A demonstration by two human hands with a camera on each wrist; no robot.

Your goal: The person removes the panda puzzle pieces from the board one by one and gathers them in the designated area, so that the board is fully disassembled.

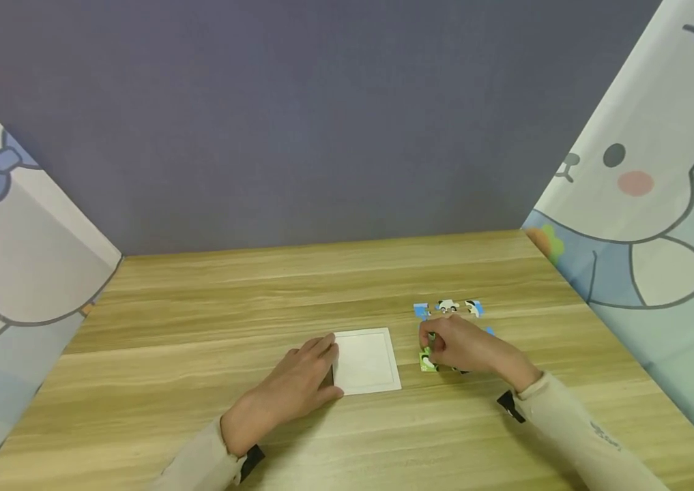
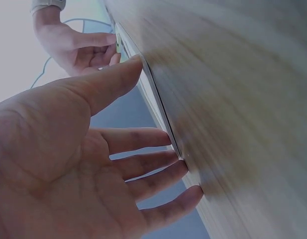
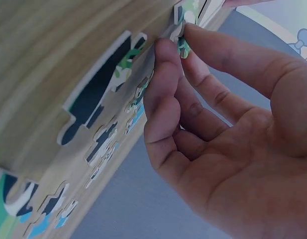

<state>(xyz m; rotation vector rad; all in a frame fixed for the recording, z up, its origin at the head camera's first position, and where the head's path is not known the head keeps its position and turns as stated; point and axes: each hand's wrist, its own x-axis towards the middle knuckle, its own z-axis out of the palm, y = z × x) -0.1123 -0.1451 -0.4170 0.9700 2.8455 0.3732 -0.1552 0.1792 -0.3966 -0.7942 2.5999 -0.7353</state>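
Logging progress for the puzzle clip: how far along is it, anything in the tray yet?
Barely begun. Done: nothing, the white tray shows no pieces inside. In hand: the left hand rests straight-fingered on the tray's left edge; the right hand pinches a green piece among the loose pieces on the table. Left: every piece, all lying right of the tray.

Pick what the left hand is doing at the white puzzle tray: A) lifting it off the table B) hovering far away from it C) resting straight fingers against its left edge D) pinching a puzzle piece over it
C: in the head view the left hand lies flat on the table with its fingers against the left edge of the white puzzle tray, which lies flat; the left wrist view shows the fingers straight.
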